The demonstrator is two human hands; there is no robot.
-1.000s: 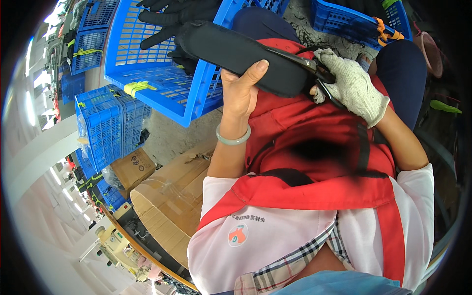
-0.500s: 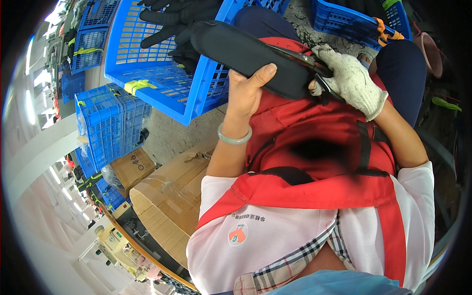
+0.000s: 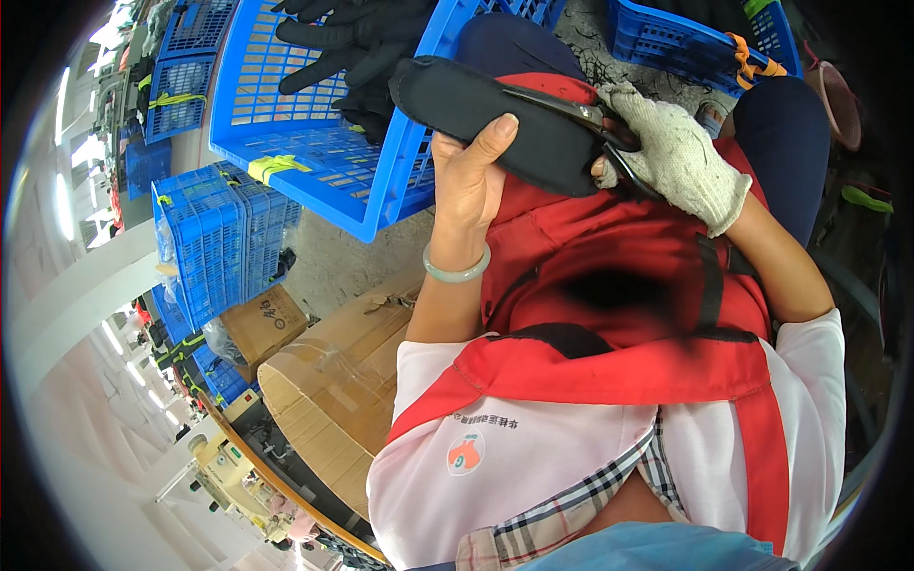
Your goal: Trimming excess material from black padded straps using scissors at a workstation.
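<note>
A long black padded fabric piece (image 3: pixel 519 133) with rounded ends is held above my lap. Its near side lies in my left hand (image 3: pixel 468 181), which is bare, with the thumb pressed on top. A pair of scissors (image 3: pixel 564 108) lies along the piece's far edge, blades pointing left. Their dark handles are gripped by my right hand (image 3: pixel 678 157), which wears a white knit glove. Whether the blades are parted is hard to make out. Beneath both hands spreads my red apron (image 3: pixel 571 233).
At the upper left, a large blue crate (image 3: pixel 276 143) holds black padded pieces (image 3: pixel 357 57). Another blue crate (image 3: pixel 666 52) with an orange tie stands at the upper right. Stacked blue crates (image 3: pixel 205 238) and a cardboard box (image 3: pixel 333 381) sit left. Black scraps (image 3: pixel 595 71) litter the floor.
The black padded piece has shifted slightly right, and its left end has dipped toward me. Both hands keep their hold, and the scissors stay along the far edge.
</note>
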